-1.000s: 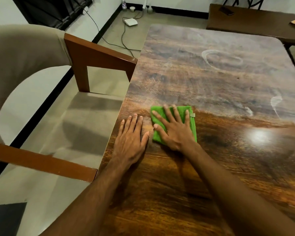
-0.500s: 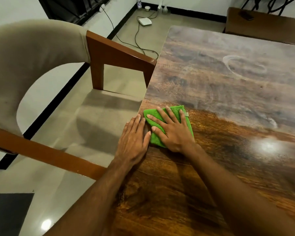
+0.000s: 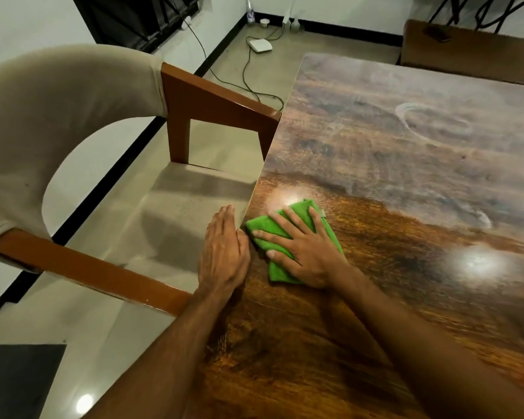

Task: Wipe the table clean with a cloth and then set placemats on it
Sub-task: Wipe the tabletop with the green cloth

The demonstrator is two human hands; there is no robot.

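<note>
Green microfibre cloth (image 3: 277,272) was folded into a rough square and sat right at the left edge of the worktop (image 3: 375,313), about level with the chair seat.

Closest to the camera, two bare forearms reached in from the bottom. The right grip (image 3: 306,252) was a bare hand lying flat on top of the cloth, fingers spread and straight, pressing down rather than clutching it. The left grip (image 3: 224,252) was flat too, fingers straight and together, holding nothing. It lay along the worktop's left edge, part of it hanging out over the seat, with its thumb side just beside the cloth.

The wood around the hands looked dark and glossy, with a couple of lamp reflections on it. Further up, the surface was covered in a greyish haze (image 3: 390,164) with a pale ring mark (image 3: 430,125) in it.

To the left, a beige padded chair (image 3: 58,95) with brown wooden arms was pushed up against the worktop. Past it, on the floor near the wall, lay a small white box (image 3: 259,45) with cables running off it. Beyond the far end stood a second brown table (image 3: 472,52).
</note>
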